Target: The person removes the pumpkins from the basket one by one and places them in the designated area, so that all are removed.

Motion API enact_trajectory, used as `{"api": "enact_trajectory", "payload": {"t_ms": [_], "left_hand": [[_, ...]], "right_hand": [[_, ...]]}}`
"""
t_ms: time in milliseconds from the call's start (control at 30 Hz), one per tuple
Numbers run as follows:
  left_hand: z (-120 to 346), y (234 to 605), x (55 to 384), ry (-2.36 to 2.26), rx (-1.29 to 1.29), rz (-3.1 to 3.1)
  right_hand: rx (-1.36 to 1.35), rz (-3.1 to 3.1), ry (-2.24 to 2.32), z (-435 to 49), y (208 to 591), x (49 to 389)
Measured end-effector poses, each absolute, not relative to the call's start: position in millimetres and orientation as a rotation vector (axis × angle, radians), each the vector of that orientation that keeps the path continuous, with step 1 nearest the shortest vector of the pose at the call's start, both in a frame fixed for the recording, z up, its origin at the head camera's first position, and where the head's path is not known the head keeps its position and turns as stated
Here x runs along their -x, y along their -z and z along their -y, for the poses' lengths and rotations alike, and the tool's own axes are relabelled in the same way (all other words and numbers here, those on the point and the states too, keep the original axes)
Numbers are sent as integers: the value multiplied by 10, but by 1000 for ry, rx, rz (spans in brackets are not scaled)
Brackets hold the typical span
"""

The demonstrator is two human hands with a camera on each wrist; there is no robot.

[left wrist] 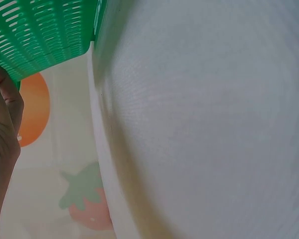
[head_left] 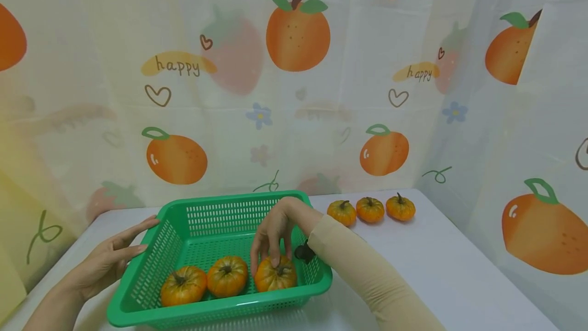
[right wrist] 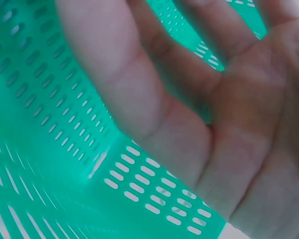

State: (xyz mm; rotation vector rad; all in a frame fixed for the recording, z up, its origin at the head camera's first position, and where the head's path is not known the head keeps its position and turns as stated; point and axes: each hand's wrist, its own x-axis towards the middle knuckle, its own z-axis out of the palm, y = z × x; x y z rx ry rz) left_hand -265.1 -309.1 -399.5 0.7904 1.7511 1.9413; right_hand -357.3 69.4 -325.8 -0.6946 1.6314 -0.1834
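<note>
Seemingly halfway, with three pumpkins (head_left: 227, 277) in the basket (head_left: 239, 198), three others (head_left: 370, 211) on the table (head_left: 441, 259). Grasping the basket's rightmost pumpkin (head_left: 275, 279) with right hand (head_left: 274, 229), touching the rim with outstretched left hand (head_left: 103, 264).

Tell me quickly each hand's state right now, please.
Left hand: touching the green perforated plastic basket; open or closed, cannot tell.
Right hand: holding a round, ribbed orange pumpkin.

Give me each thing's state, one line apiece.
Green basket: upright on the table.
Left pumpkin: in basket, stem up, not held.
Middle pumpkin: in basket, stem up, not held.
Right pumpkin: in basket, stem up, held.
Three table pumpkins: in a row, stems up.
Left grip: touching basket's left rim.
Right grip: holding right pumpkin.
Printed cloth: hanging.
</note>
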Motion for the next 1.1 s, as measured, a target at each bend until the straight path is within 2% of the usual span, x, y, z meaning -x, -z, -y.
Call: {"api": "enact_trajectory", "payload": {"t_ms": [700, 1100], "left_hand": [[3099, 4004, 2663, -1957, -769, -1691], [3095, 4002, 2666, -1960, -771, -1725]], "right_hand": [[726, -1616, 416, -776, 3131, 3636], [742, -1632, 550, -905, 2931, 3705]]}}
